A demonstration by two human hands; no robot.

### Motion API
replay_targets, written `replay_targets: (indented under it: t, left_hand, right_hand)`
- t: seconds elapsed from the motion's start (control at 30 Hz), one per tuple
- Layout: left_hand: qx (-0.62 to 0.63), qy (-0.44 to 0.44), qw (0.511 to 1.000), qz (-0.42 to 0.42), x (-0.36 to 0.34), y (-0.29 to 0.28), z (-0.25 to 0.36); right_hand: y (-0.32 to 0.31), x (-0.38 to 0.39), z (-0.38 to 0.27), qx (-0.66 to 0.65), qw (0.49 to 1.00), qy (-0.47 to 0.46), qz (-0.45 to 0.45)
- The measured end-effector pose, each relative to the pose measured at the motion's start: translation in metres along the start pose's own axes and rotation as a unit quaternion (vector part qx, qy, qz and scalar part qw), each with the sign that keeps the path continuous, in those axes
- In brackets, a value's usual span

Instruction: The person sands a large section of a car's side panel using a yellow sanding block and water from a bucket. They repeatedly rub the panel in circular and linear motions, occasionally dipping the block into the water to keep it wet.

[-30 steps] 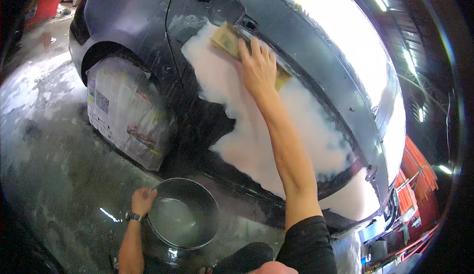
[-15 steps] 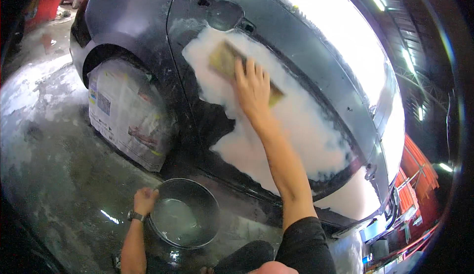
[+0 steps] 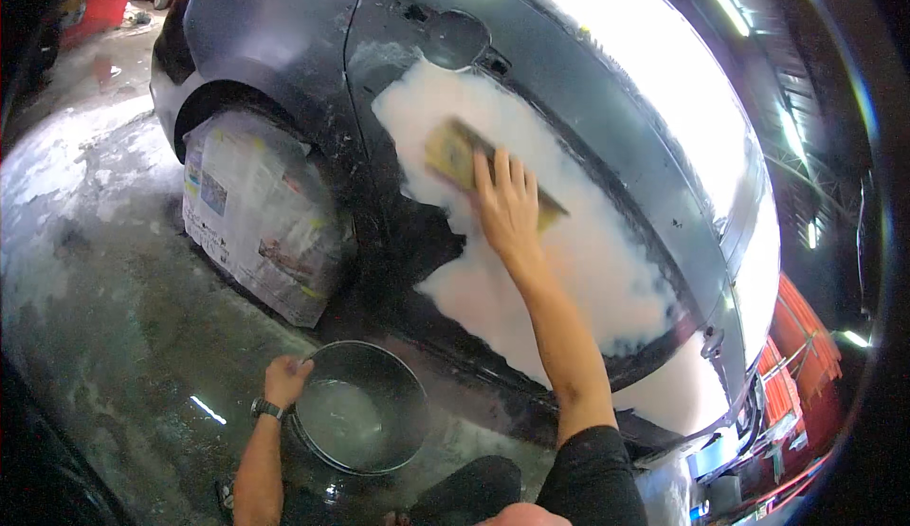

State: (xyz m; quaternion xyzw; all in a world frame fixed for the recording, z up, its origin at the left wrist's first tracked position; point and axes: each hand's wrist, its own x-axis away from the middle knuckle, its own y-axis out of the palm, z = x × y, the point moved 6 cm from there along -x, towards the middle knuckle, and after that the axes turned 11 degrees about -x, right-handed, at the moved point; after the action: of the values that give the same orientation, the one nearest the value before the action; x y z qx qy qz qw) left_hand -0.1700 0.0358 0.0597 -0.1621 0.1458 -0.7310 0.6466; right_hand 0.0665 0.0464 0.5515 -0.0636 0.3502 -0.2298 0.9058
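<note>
My right hand (image 3: 510, 206) presses a long yellowish sanding block (image 3: 449, 154) flat on the car door, its fingers bent over the block's upper edge. Under the block spreads a pale pinkish patch of body filler (image 3: 597, 270) with ragged edges, surrounded by the dark door panel (image 3: 398, 270). Low on the left, my left hand (image 3: 287, 381) is closed at the rim of a dark round bucket (image 3: 398, 374), which stands on the floor. Cloudy water (image 3: 346, 422) lies inside the bucket. The left palm is hidden.
Printed paper (image 3: 251, 208) covers the rear wheel, left of the door. A door handle recess (image 3: 457, 40) sits above the filler. The concrete floor (image 3: 104, 299) looks wet. My bent knee (image 3: 469, 493) is beside the bucket. Orange-red panels (image 3: 801, 322) stand at the far right.
My right hand and the sanding block have slid a little lower on the filler. My left hand stays at the bucket's rim. The whole view has shifted slightly.
</note>
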Motion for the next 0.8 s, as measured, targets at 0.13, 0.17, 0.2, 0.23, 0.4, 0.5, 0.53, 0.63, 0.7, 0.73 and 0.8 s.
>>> replay_targets:
  t: [0.13, 0.17, 0.2, 0.23, 0.4, 0.5, 0.53, 0.63, 0.7, 0.73, 0.8]
  left_hand:
    - [-0.029, -0.026, 0.997, -0.064, 0.005, -0.011, 0.021]
    - [-0.019, -0.022, 0.998, -0.06, 0.006, -0.015, 0.022]
    - [-0.01, -0.013, 0.998, -0.063, 0.006, -0.016, 0.026]
    - [-0.001, -0.004, 0.998, -0.066, 0.007, -0.014, 0.028]
    - [-0.002, 0.021, 1.0, -0.016, 0.003, -0.013, 0.018]
    - [0.004, 0.034, 0.999, -0.014, 0.0, -0.005, 0.016]
    - [0.007, 0.04, 0.999, -0.011, -0.002, 0.0, 0.009]
    - [-0.021, 0.012, 1.0, -0.017, 0.002, -0.003, 0.009]
    - [-0.005, 0.0, 0.999, -0.044, 0.007, -0.008, 0.015]
    - [0.003, -0.004, 0.998, -0.055, 0.008, -0.008, 0.017]
    - [0.003, 0.034, 0.999, -0.007, 0.011, -0.01, 0.024]
  right_hand:
    - [-0.007, -0.018, 0.014, -0.001, 1.0, -0.006, -0.009]
    - [-0.006, -0.053, 0.021, -0.016, 1.0, 0.014, -0.009]
    - [-0.005, -0.074, 0.031, -0.023, 0.999, 0.038, -0.015]
    - [0.002, -0.081, 0.034, -0.023, 0.998, 0.049, -0.022]
    - [-0.011, -0.019, 0.02, -0.033, 0.999, 0.025, -0.029]
    - [-0.021, 0.06, 0.002, -0.011, 0.999, -0.007, -0.039]
    - [-0.022, 0.063, -0.001, -0.016, 0.999, -0.003, -0.048]
    - [-0.009, 0.016, 0.0, -0.036, 0.998, 0.038, -0.031]
    - [-0.005, -0.024, 0.002, -0.039, 0.994, 0.096, -0.019]
    - [-0.002, -0.037, 0.001, -0.027, 0.992, 0.122, -0.003]
    - [-0.001, -0.028, 0.0, -0.036, 0.984, 0.173, 0.003]
